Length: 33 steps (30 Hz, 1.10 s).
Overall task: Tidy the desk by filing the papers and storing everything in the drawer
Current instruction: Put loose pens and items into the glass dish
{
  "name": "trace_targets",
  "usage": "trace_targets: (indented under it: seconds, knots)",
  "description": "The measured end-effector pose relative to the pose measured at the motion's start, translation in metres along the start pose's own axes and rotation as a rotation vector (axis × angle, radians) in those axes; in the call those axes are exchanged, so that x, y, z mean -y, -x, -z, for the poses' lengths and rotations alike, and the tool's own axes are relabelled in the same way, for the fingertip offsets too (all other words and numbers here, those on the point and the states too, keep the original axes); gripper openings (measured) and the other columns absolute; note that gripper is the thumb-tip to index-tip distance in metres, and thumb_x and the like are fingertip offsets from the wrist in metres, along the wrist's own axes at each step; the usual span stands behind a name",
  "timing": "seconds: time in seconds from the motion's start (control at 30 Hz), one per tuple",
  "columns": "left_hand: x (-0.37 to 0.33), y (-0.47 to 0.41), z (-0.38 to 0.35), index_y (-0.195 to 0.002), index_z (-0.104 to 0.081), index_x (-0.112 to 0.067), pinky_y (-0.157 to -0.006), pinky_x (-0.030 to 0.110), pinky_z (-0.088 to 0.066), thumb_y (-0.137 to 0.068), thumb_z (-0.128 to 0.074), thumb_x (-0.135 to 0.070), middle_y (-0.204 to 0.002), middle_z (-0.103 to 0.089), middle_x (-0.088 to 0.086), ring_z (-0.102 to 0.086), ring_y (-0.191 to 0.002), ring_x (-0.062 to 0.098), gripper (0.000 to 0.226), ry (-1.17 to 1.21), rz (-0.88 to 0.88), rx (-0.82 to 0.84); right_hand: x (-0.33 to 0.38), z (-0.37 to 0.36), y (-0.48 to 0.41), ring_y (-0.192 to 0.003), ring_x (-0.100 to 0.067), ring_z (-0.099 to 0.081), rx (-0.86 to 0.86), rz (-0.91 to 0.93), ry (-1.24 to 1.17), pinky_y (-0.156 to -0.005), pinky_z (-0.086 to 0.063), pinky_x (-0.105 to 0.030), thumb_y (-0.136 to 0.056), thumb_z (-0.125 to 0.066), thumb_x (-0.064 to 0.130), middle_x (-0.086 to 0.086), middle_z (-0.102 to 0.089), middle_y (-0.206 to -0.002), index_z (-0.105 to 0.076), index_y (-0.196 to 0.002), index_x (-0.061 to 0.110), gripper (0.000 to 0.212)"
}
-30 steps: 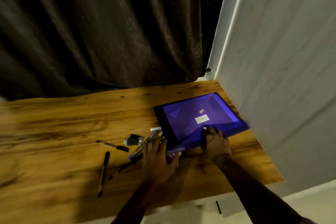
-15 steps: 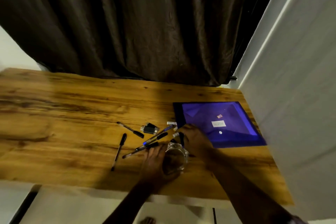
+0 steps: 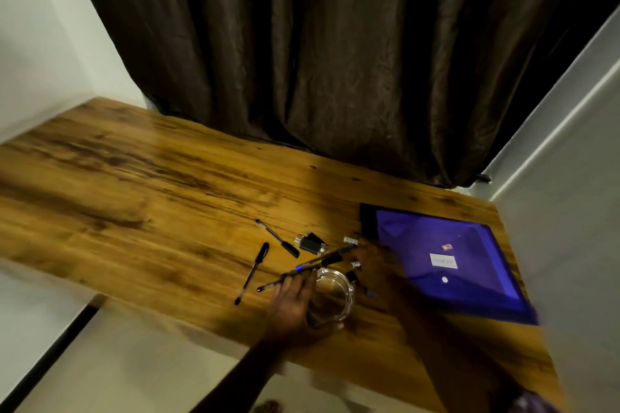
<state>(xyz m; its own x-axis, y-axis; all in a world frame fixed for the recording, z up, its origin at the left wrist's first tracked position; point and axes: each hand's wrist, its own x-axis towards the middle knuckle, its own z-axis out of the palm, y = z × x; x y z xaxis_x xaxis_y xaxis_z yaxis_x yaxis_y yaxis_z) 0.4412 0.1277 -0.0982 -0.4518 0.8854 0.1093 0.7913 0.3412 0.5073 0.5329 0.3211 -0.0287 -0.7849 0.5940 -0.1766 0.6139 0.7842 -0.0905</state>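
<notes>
A purple plastic file folder [image 3: 446, 261] lies flat at the right end of the wooden desk [image 3: 134, 198]. My left hand [image 3: 292, 305] is wrapped around a clear glass jar [image 3: 332, 295] near the front edge. My right hand [image 3: 375, 265] rests at the folder's left edge, over small items beside the jar; whether it grips anything is hidden. Several pens lie left of the jar: one black pen [image 3: 253, 270], another [image 3: 278, 238], and two crossing pens [image 3: 322, 260]. A small black and silver clip-like object [image 3: 312, 242] sits among them.
A dark curtain [image 3: 335, 60] hangs behind the desk. A grey wall [image 3: 570, 211] stands close on the right. A dark strip [image 3: 50, 345] runs along the pale floor below the desk's front left edge.
My view swung left and back. My left hand went from flat on the desk to holding the glass jar. My right hand slid from the folder's front edge to its left edge.
</notes>
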Motion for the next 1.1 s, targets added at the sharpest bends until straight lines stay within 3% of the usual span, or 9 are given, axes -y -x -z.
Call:
trace_targets:
  seconds: [0.1, 0.23, 0.3, 0.37, 0.43, 0.53, 0.67, 0.87, 1.1]
  knots:
    - [0.001, -0.001, 0.001, -0.153, -0.029, -0.02, -0.113, 0.052, -0.031, -0.065, -0.042, -0.095, -0.152, -0.04, 0.009, -0.041, -0.136, 0.033, 0.116, -0.015, 0.032, 0.041, 0.002, 0.001, -0.002, -0.129, -0.022, -0.041, -0.023, -0.012, 0.008, -0.103, -0.042, -0.034, -0.091, -0.059, 0.02, 0.006, -0.04, -0.148, -0.058, -0.129, 0.028, 0.038]
    - [0.003, -0.001, 0.003, -0.156, -0.018, -0.022, -0.118, 0.051, -0.021, -0.063, -0.048, -0.094, -0.159, -0.028, 0.005, -0.028, -0.144, 0.029, 0.121, -0.01, 0.023, 0.079, 0.006, 0.009, -0.002, -0.12, -0.022, -0.05, -0.104, -0.087, -0.238, -0.095, -0.045, -0.035, -0.094, -0.054, 0.032, 0.002, -0.055, -0.129, -0.059, -0.12, 0.028, 0.027]
    - [0.001, 0.0, 0.005, -0.155, -0.018, -0.022, -0.117, 0.052, -0.024, -0.062, -0.05, -0.093, -0.158, -0.029, 0.004, -0.029, -0.143, 0.027, 0.122, -0.002, 0.015, 0.069, 0.011, 0.014, 0.0, -0.101, -0.018, -0.062, -0.137, -0.11, -0.409, -0.082, -0.055, -0.036, -0.091, -0.057, 0.037, 0.001, -0.064, -0.108, -0.062, -0.107, 0.031, 0.018]
    - [0.001, 0.0, 0.007, -0.154, -0.022, -0.021, -0.114, 0.052, -0.03, -0.062, -0.053, -0.091, -0.155, -0.033, 0.002, -0.032, -0.139, 0.025, 0.12, 0.032, 0.016, 0.044, 0.017, 0.015, 0.003, -0.092, -0.015, -0.066, -0.167, -0.116, -0.524, -0.076, -0.058, -0.035, -0.086, -0.059, 0.043, 0.002, -0.068, -0.099, -0.065, -0.103, 0.029, 0.022]
    - [0.0, 0.0, 0.007, -0.153, -0.025, -0.02, -0.111, 0.049, -0.033, -0.062, -0.055, -0.089, -0.151, -0.038, 0.001, -0.036, -0.134, 0.021, 0.118, 0.056, 0.004, 0.016, 0.028, 0.015, 0.011, -0.086, -0.013, -0.068, -0.169, -0.104, -0.584, -0.073, -0.058, -0.03, -0.085, -0.065, 0.035, 0.001, -0.071, -0.093, -0.07, -0.098, 0.023, 0.019]
    - [-0.001, -0.002, 0.008, -0.151, -0.029, -0.02, -0.108, 0.044, -0.036, -0.06, -0.054, -0.091, -0.147, -0.042, 0.001, -0.039, -0.13, 0.018, 0.117, 0.088, 0.008, 0.007, 0.046, 0.003, 0.023, -0.089, -0.017, -0.068, -0.068, -0.071, -0.583, -0.077, -0.058, -0.032, -0.085, -0.069, 0.018, -0.005, -0.072, -0.096, -0.07, -0.097, 0.012, 0.014]
    - [-0.003, -0.005, 0.008, -0.147, -0.036, -0.014, -0.105, 0.044, -0.04, -0.059, -0.059, -0.089, -0.144, -0.047, 0.006, -0.044, -0.128, 0.023, 0.118, 0.089, 0.025, -0.007, 0.064, -0.018, 0.033, -0.106, -0.021, -0.062, 0.018, -0.096, -0.465, -0.091, -0.053, -0.039, -0.085, -0.069, 0.024, -0.004, -0.067, -0.11, -0.059, -0.109, 0.017, 0.027]
    - [0.0, -0.005, 0.005, -0.142, -0.045, -0.008, -0.097, 0.049, -0.046, -0.061, -0.047, -0.094, -0.136, -0.054, 0.011, -0.051, -0.121, 0.029, 0.118, 0.075, 0.034, -0.008, 0.074, -0.029, 0.033, -0.101, -0.017, -0.061, 0.02, -0.122, -0.437, -0.088, -0.053, -0.038, -0.083, -0.071, 0.031, 0.002, -0.066, -0.106, -0.055, -0.1, 0.026, 0.024]
    - [0.004, -0.004, 0.002, -0.15, -0.027, -0.022, -0.102, 0.04, -0.041, -0.057, -0.066, -0.083, -0.14, -0.048, 0.003, -0.045, -0.123, 0.022, 0.118, 0.149, 0.036, 0.009, 0.047, -0.004, 0.011, -0.091, -0.012, -0.065, -0.105, -0.171, -0.493, -0.077, -0.056, -0.032, -0.088, -0.062, 0.035, 0.006, -0.069, -0.095, -0.066, -0.092, 0.027, 0.01]
